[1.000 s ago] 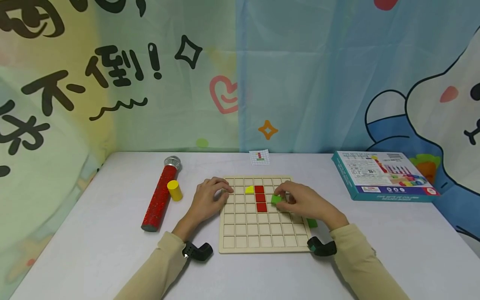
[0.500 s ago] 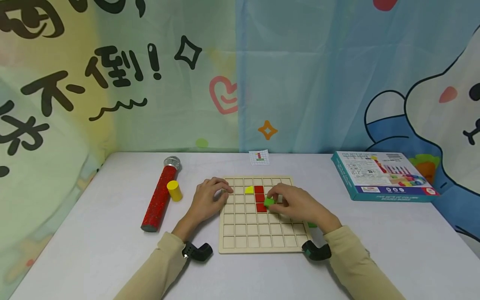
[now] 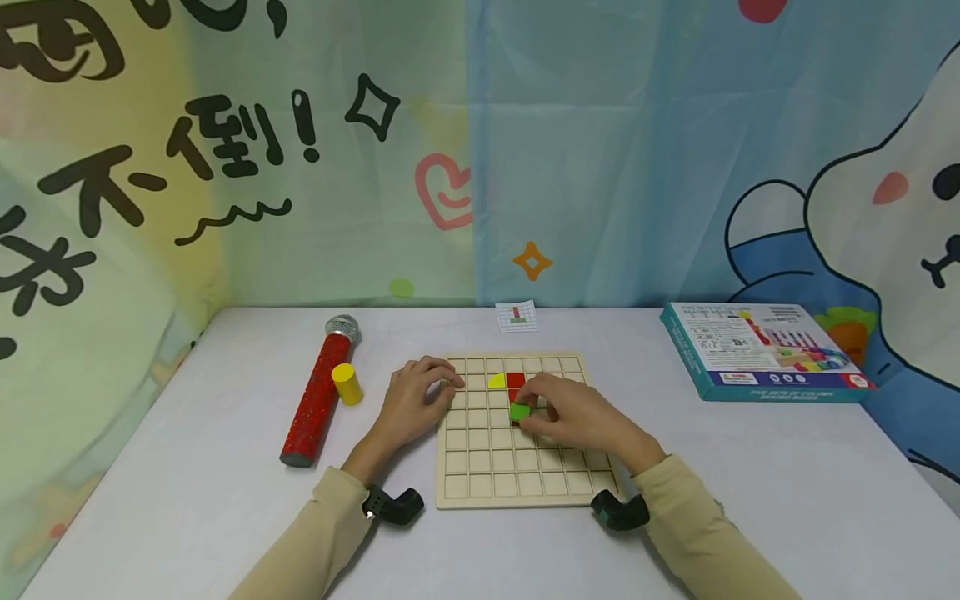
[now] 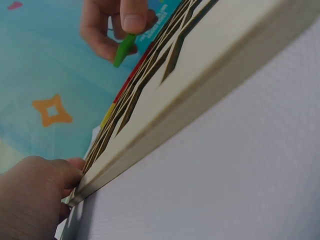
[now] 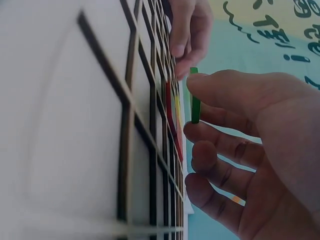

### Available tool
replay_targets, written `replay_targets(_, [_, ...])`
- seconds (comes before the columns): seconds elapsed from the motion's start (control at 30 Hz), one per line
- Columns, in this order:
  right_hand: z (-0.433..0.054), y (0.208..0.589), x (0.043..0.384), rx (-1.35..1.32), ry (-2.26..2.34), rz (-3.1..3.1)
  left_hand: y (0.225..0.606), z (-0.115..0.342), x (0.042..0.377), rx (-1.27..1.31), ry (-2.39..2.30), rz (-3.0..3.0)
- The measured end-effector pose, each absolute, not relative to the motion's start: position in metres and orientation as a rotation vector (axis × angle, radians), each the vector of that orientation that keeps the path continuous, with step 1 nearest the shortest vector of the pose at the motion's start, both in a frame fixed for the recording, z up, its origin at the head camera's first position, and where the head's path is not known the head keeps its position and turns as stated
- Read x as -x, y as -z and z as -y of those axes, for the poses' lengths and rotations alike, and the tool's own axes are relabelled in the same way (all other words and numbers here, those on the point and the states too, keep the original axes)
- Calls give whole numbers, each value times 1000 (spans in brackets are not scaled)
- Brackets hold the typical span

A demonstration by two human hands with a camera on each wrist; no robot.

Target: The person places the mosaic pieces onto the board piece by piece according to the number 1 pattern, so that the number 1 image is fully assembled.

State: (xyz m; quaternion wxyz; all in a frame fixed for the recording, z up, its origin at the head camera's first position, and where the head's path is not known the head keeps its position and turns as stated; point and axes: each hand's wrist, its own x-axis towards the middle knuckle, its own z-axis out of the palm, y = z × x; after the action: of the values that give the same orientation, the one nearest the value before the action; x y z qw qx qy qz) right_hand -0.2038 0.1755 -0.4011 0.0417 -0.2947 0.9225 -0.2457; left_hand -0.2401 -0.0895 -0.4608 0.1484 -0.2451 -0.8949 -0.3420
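A pale wooden grid board (image 3: 480, 485) lies on the white table. My left hand (image 3: 416, 398) grips its left edge, with fingertips at the rim in the left wrist view. Above the board, my right hand (image 3: 581, 412) pinches a thin green tile (image 3: 519, 412) between thumb and fingertips. That tile overlaps the lower part of a column of red tiles (image 3: 516, 381) in the head view. In the right wrist view, the green tile (image 5: 195, 107) stands apart from the board's surface. A yellow tile (image 3: 497, 381) with a slanted side sits left of the top red one.
Behind the board lies a small card (image 3: 516, 317) printed with a coloured grid pattern. A red microphone (image 3: 318, 400) and a yellow cylinder (image 3: 347, 384) are at the left. A flat teal game box (image 3: 765, 346) lies at the back right, before a printed curtain (image 3: 600, 167).
My right hand has carried the green tile leftward, from beside the red column to over it. Another green piece by the board's right edge has become hidden. My left hand stays put.
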Motion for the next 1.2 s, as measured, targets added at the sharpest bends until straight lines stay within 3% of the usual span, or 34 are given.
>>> replay_targets(1.2, [-152,406,190,1038,574,-2802,461,89,240,685,980,2586])
